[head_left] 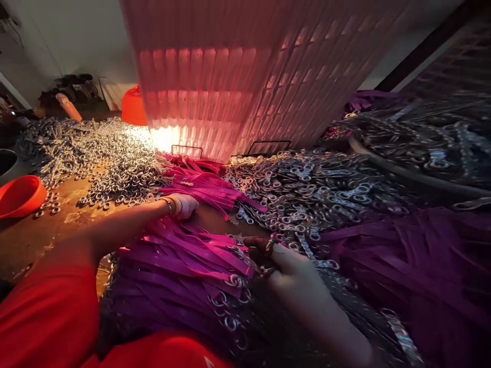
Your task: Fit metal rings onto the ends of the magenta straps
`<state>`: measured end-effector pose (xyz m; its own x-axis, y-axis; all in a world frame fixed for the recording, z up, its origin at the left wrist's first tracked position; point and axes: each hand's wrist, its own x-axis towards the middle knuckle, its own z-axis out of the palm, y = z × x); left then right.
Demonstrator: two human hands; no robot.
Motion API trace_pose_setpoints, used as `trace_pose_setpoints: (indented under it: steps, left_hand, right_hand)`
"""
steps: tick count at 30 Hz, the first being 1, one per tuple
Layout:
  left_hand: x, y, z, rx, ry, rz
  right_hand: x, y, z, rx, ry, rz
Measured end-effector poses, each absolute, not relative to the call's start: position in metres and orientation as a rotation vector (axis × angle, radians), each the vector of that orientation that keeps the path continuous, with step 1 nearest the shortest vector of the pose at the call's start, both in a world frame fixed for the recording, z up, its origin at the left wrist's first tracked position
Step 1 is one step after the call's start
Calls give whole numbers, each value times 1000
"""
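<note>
Two hands, apart: the white-gloved left hand (186, 205) at the flat magenta fabric straps (184, 258), the bare-backed right hand (295, 266) curled beside their silver metal clasps (235, 280); whether either grips, I cannot tell. Beyond, a tall translucent ribbed plastic panel (207, 76) rises behind heaped silver metal clips (307, 191), partly blocking a red-orange lampshade (132, 108); a round orange bowl (40, 193) sits far left.

Brown counter (72, 217), worn and stained, left bare in patches at left of frame. Silver metal fittings (88, 143) heaped across upper left, loose pieces scattered along the heap's lower edge. Orange-red round tub (36, 194) set at left edge. Magenta straps (210, 189) laid in a loose bunch at centre. Beside them, to the right, a second metal pile (322, 194) is spread, partly shadowed.
</note>
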<state>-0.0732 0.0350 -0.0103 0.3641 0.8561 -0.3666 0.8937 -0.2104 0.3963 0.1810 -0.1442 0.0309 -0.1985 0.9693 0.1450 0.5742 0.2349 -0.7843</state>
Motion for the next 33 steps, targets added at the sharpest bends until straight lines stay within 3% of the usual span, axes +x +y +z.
trace_pose_setpoints:
  steps: [6,11,18,25,30,33]
  left_hand:
    - [-73,35,12,1981,1511,-280]
    - [-66,-10,50,1882,1364,-51]
    - [-42,-97,53,1195,946,691]
    - [-39,-122,63,1689,1032,678]
    - [-35,-134,71,1182,961,729]
    - [-28,-128,64,1010,934,760]
  right_hand:
    - [173,-145,26,-1351,-1886,691]
    - [163,-143,42,-1558,-1926,644]
    - [134,-143,67,-1714,-2001,528]
    - [134,-160,65,-1725,-2157,350]
    - [130,-169,61,-1566,-2298,13]
    - [124,-169,61,-1684,-2299,-52]
